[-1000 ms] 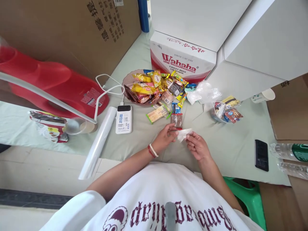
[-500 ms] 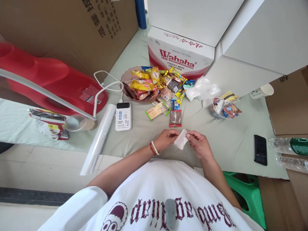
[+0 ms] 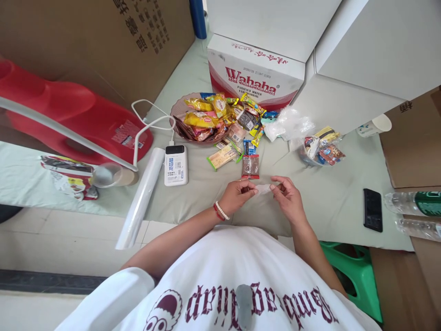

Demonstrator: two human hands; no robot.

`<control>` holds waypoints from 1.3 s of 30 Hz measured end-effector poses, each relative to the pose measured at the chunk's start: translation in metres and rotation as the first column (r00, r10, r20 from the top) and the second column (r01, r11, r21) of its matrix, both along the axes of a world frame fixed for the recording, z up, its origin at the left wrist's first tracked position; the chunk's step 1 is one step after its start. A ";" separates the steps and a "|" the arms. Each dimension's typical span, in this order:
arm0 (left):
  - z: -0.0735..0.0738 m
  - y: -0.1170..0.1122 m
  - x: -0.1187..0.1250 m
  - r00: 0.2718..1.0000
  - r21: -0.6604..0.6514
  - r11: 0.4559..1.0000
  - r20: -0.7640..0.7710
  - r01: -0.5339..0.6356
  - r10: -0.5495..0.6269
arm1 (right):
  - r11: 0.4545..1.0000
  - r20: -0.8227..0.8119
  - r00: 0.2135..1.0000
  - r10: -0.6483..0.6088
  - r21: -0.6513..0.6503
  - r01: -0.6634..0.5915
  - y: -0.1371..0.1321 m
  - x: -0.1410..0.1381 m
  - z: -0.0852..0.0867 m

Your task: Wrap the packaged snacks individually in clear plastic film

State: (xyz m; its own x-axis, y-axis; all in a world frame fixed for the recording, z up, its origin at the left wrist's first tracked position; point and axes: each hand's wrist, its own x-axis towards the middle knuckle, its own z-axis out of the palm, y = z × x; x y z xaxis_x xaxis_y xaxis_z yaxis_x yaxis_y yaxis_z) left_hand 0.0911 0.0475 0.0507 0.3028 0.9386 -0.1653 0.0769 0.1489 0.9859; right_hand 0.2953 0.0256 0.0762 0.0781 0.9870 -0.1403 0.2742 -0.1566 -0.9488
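Between my hands, near the front of the covered table, a thin, whitish, crumpled sheet is stretched out sideways; whether it is plastic or tissue I cannot tell. My left hand pinches its left end between thumb and fingertips. The right end is pinched by my right hand. Just beyond them lies a brown snack packet with red edges. Behind it are a small blue packet and a cracker packet with green edges. A pinkish bowl heaped with wrapped snacks stands farther back.
A power bank with a white cable and a roll of clear film lie left. A clear plastic bag and a small snack tub sit right of centre. Farther right are a phone, paper cup and bottles.
The whitish sheet has gone from a tilted, wider shape to a narrow, level strip. My hands have moved slightly apart and up, still pinching it.
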 end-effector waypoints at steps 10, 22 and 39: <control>-0.006 0.000 -0.023 0.969 -0.149 0.970 0.125 -0.194 0.213 | 0.977 -0.296 0.952 -0.084 -0.214 0.020 -0.005 -0.016 -0.014; -0.011 -0.006 -0.073 0.897 0.182 0.923 -0.233 -0.340 0.377 | 0.916 -0.459 0.881 -0.112 -0.392 -0.088 -0.016 -0.012 -0.018; -0.025 -0.014 -0.028 0.935 0.498 0.848 -0.355 0.182 0.008 | 0.881 -0.484 0.806 -0.341 -0.465 0.094 -0.001 -0.022 -0.008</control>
State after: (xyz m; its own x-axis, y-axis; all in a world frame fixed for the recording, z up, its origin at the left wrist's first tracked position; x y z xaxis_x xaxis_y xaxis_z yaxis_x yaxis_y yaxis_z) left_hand 0.0630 0.0336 0.0256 0.4036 0.8858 0.2290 0.3995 -0.3958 0.8269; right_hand 0.2732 0.0243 0.0679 0.0736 0.7963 -0.6004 -0.3482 -0.5436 -0.7637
